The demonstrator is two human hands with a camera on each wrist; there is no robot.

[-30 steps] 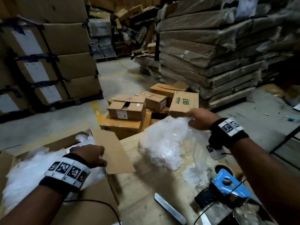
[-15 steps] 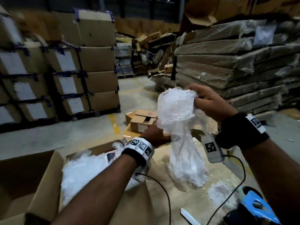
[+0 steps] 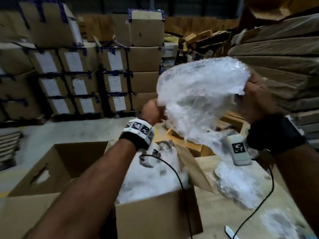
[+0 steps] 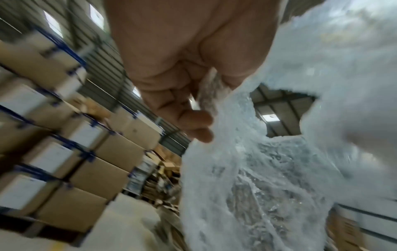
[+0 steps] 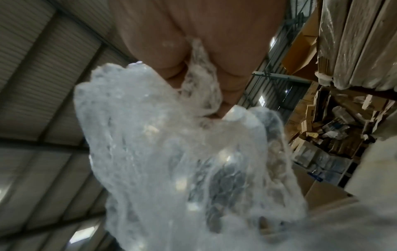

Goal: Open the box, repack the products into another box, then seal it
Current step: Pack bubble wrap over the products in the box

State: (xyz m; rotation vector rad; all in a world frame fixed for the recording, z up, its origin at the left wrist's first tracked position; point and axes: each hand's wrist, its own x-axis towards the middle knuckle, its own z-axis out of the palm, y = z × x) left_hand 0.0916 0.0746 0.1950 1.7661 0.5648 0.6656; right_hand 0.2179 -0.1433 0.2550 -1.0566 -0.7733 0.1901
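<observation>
A sheet of clear bubble wrap (image 3: 200,94) hangs in the air between both hands, above the table. My left hand (image 3: 153,112) grips its left edge; in the left wrist view the fingers (image 4: 189,118) curl round a bunched edge of the wrap (image 4: 247,169). My right hand (image 3: 253,99) holds the upper right corner, and the right wrist view shows wrap (image 5: 171,152) pinched between the fingers (image 5: 227,68). Below stands an open cardboard box (image 3: 155,216) with white wrapped contents (image 3: 148,180) inside. More bubble wrap (image 3: 240,185) lies on the table to the right.
An empty open box (image 3: 57,166) stands left of the filled one. A knife blade (image 3: 230,231) lies at the wooden table's (image 3: 215,209) front edge. Labelled cartons (image 3: 81,80) are stacked behind on the left, flat wrapped packs (image 3: 283,54) on the right, small boxes (image 3: 195,145) on the floor.
Both hands have lifted the bubble wrap off the table and spread it wide. The left hand left the box and took hold of the wrap's left edge. The head view tilted up.
</observation>
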